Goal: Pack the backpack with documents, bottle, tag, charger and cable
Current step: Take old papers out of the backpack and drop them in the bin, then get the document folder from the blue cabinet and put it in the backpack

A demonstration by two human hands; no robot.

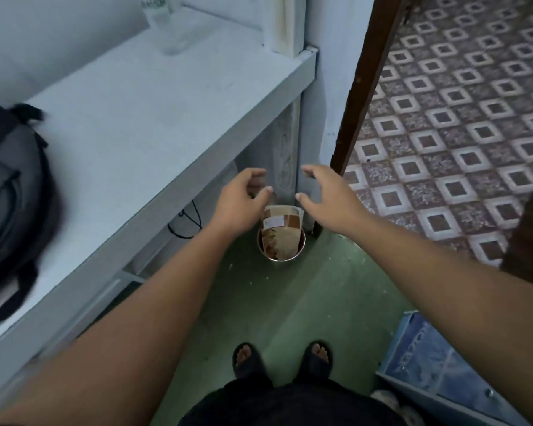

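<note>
We see the backpack (13,195) far off at the left edge, lying on a white shelf (151,118), well apart from both hands. It is black and grey with black straps, and it looks blurry. The bottle (163,23) stands upright at the back of the same shelf, up near the wall, also well away from the hands. It is see-through with a green and white label, and its top is cut off by the edge of the view. Under the shelf a thin black cable (188,222) hangs in a loop, just left of the left arm. Next comes the left hand (243,201), stretched out in front of us past the shelf edge, with its fingers loosely bent and nothing in it. Below and between the two hands, a round metal pot (285,258) sits on the green floor (274,302), and a brown and white paper packet (282,229) stands in it, sticking out over the rim. The right hand (326,201) is spread wide beside the left one, holding nothing too. To the right, a dark brown door frame (366,81) leans across the view, and past it lie patterned floor tiles (459,118). Low on the right sits a blue box (437,373). At the bottom we see two feet in black sandals (246,361).
</note>
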